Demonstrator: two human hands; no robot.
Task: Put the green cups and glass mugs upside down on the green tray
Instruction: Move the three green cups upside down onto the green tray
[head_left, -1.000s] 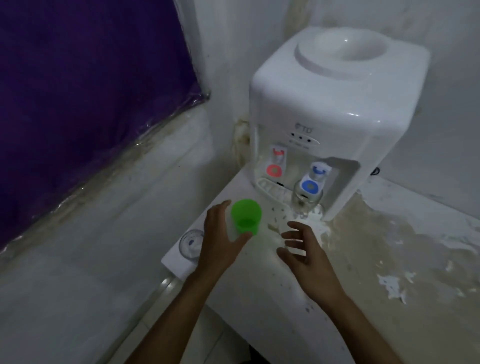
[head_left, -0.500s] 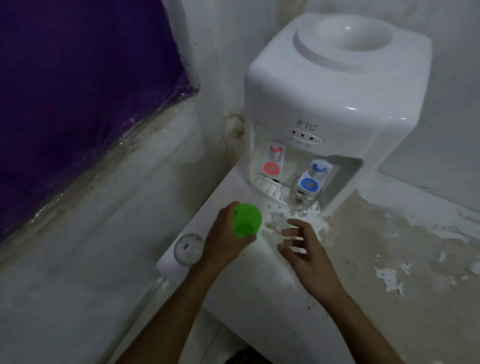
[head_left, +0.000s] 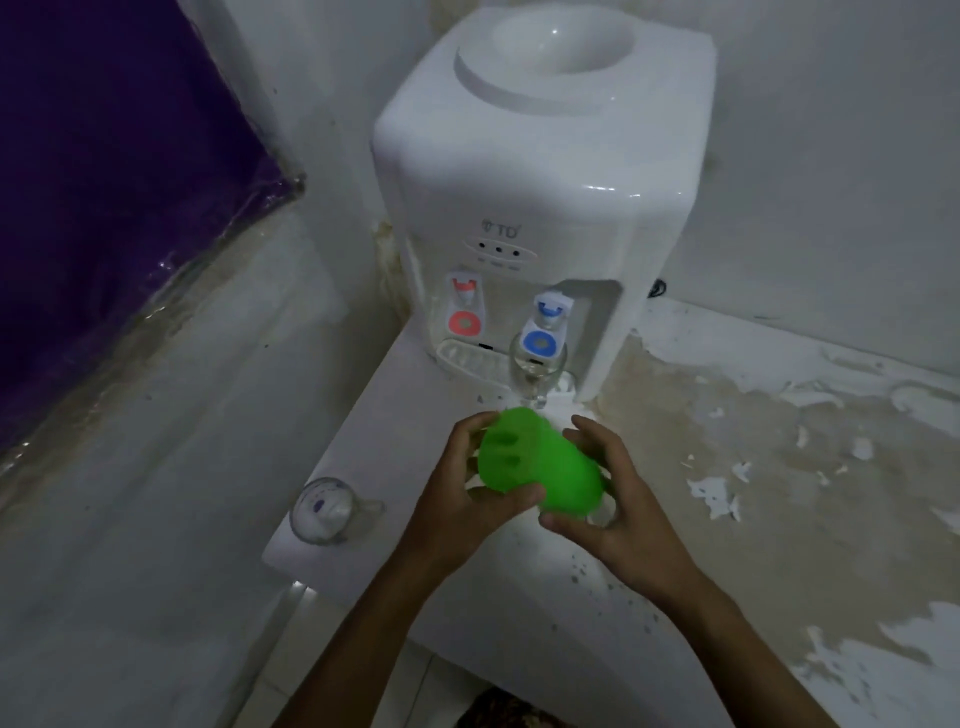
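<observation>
A translucent green cup (head_left: 540, 465) lies tipped on its side in the air above the white counter, held between both hands. My left hand (head_left: 457, 488) grips its upper left end, with fingers showing through the plastic. My right hand (head_left: 618, 499) cups its lower right end. One glass mug (head_left: 535, 371) stands under the blue tap of the dispenser. Another glass mug (head_left: 324, 509) stands upright at the counter's left corner, handle to the right. No green tray is in view.
A white water dispenser (head_left: 530, 182) with a red and a blue tap stands at the back of the counter (head_left: 395, 415). The counter's stained top with peeling paint stretches right. A purple sheet (head_left: 104, 182) covers the wall at left.
The green cup has been lifted and tipped from upright onto its side. My right hand, open and apart before, has closed onto the cup's lower end.
</observation>
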